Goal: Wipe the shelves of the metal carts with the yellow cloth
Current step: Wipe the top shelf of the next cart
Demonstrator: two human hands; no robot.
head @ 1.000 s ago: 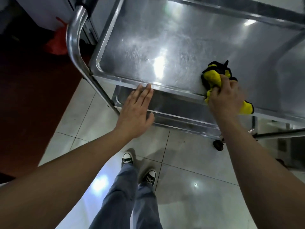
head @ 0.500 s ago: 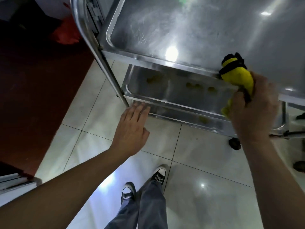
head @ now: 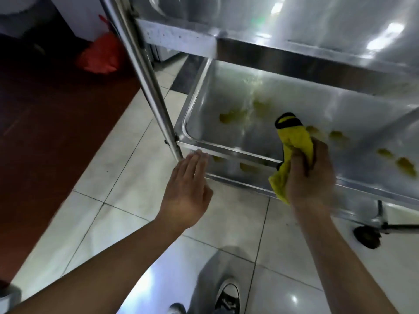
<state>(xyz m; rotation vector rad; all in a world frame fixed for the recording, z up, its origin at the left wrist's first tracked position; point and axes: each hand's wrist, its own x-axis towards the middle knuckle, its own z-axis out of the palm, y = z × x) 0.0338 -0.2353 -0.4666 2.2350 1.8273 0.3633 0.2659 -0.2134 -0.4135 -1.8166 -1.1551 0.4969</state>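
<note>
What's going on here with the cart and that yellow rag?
A person is cleaning a metal cart. The right hand grips a bunched yellow cloth at the front edge of the lower shelf, which has yellowish smears across it. The left hand is flat and open, its fingertips near the shelf's front corner by the cart's upright post. The upper shelf shows no such smears.

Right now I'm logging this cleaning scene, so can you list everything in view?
metal cart: one, silver, ahead.
lower shelf: one, silver, bearing smears.
yellow-green smears: several, across the lower shelf.
yellow cloth: one, black-edged, over the shelf's front rim.
red bag: one, floor, upper left.
caster wheel: one, black, right.
tiled floor: pale; dark red strip at left.
shoes: black-and-white, bottom edge.
left hand: fingers straight, near the shelf corner.
right hand: its grip holds the cloth.
</note>
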